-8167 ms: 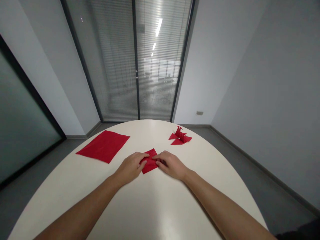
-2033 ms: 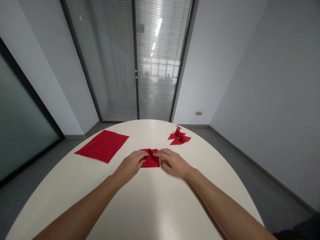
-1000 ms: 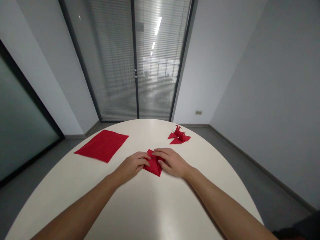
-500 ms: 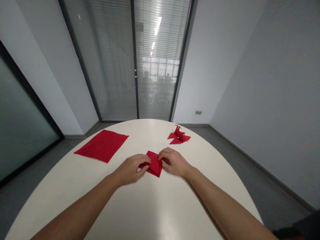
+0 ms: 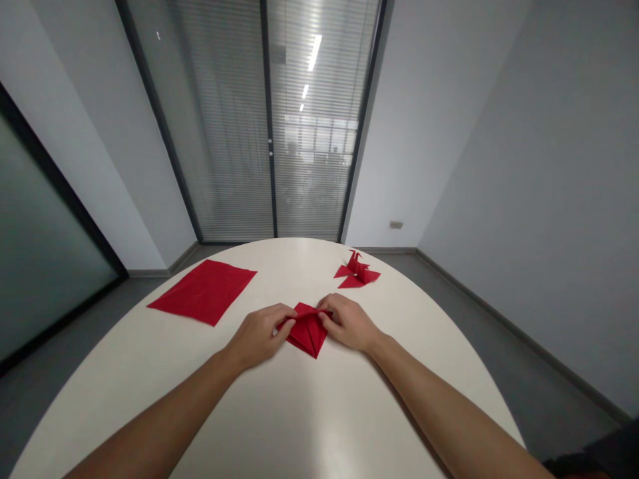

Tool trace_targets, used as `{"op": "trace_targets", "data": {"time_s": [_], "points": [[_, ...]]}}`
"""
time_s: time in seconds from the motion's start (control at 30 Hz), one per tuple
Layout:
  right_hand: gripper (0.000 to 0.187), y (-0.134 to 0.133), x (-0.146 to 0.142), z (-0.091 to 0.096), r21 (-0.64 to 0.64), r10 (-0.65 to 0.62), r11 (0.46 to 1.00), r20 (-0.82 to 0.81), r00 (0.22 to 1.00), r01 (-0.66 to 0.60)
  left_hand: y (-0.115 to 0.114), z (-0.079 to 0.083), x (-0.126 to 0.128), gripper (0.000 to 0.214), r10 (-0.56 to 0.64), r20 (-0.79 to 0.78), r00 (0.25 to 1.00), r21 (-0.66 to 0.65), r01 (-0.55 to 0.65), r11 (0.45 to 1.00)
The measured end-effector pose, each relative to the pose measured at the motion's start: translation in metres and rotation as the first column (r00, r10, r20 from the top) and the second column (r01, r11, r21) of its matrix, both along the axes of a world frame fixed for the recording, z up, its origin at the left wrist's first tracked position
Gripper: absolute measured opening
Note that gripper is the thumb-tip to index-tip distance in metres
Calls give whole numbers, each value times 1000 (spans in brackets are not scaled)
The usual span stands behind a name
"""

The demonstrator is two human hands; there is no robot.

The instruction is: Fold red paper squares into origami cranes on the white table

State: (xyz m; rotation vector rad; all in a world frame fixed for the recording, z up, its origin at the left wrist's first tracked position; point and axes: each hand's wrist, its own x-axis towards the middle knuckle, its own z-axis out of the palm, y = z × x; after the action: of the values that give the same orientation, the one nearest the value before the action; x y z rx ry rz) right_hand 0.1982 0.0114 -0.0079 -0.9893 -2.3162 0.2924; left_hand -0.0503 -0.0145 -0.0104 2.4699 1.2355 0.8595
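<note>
One folded red paper point(image 5: 309, 334) sits on the white bench point(image 5: 294, 412), a point toward me: my left grip point(image 5: 262, 332) pinches its left side, my right grip point(image 5: 349, 324) its right. One flat red sheet point(image 5: 204, 293) lies beyond it to the left, well apart, outer corner near the bench's edge. Beyond it to the right are red paper cranes point(image 5: 369, 275) (two, I think, though they overlap), close to the rim. Wide bench surface spreads on the folded paper's near side.
</note>
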Motion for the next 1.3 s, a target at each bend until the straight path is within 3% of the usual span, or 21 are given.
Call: {"op": "trace_targets", "data": {"time_s": [0.43, 0.8, 1.13, 1.3], "points": [[6, -8, -13, 8, -28, -162, 986, -20, 987, 162, -5, 6, 21, 11, 227, 75, 971, 80, -233, 969], [11, -13, -19, 17, -22, -231, 973, -22, 973, 231, -10, 15, 31, 2, 421, 93, 902, -21, -421, 907], [10, -17, -21, 21, -47, -237, 970, -8, 971, 237, -4, 12, 31, 10, 355, 220, 909, -138, -332, 933], [18, -18, -22, 24, -84, -230, 971, -73, 971, 223, -9, 17, 33, 7, 238, 200, 950, -59, -231, 971]]}}
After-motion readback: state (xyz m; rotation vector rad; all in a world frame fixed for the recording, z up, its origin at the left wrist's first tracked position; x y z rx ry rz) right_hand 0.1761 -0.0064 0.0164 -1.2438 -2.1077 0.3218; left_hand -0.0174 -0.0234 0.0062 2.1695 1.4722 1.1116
